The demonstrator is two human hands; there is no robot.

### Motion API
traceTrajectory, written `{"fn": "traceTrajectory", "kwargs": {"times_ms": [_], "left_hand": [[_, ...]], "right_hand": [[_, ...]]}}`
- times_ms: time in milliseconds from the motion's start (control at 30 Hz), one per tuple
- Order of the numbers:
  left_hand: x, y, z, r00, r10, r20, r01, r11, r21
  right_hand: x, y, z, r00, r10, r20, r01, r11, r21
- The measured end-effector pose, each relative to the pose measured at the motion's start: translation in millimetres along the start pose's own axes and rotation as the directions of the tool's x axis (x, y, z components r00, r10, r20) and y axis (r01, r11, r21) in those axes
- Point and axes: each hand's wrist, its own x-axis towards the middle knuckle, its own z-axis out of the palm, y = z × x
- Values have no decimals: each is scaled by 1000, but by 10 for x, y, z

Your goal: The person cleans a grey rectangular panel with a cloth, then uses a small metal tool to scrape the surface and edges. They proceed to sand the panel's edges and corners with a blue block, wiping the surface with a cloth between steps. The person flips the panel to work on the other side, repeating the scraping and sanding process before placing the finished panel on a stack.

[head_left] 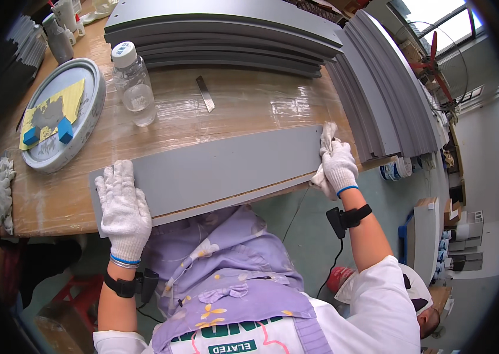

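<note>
A long grey panel (220,168) with a brown groove along its near side lies at the table's front edge. My left hand (123,206), in a white knit glove, rests flat on the panel's left end with the fingers stretched out. At the right end my gloved right hand (340,165) is closed round a whitish cloth (327,138), pressing it against the panel's end. Some of the cloth hangs below the hand. Beyond the panel lies a small metal scraper blade (204,94).
Stacked grey panels (226,29) stand at the back, with more upright panels (379,88) on the right. A clear bottle (134,85) stands beside a round lid (93,112) carrying a yellow sheet (69,103) and blue blocks (65,131). Another person's gloved hand (1,194) rests at the table's left.
</note>
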Motion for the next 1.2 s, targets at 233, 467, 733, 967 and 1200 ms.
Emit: {"fn": "traceTrajectory", "kwargs": {"times_ms": [233,467,733,967,1200], "left_hand": [[26,-13,1,998,54,15,-54,999,-10],[-398,-353,-220,997,-53,-55,54,998,11],[-808,-653,-281,976,-208,-59,192,961,-197],[-884,-869,-101,962,-249,-108,207,932,-297],[-948,-1027,-55,960,-34,-277,-51,954,-295]], "right_hand": [[-1108,-1666,525,679,-731,73,659,650,378],[238,-386,101,979,-150,-135,155,988,26],[-577,-1650,309,764,-631,-136,636,772,-9],[-1643,-3441,387,249,-968,-43,933,228,277],[-1165,-2878,307,635,-771,49,730,620,287]]}}
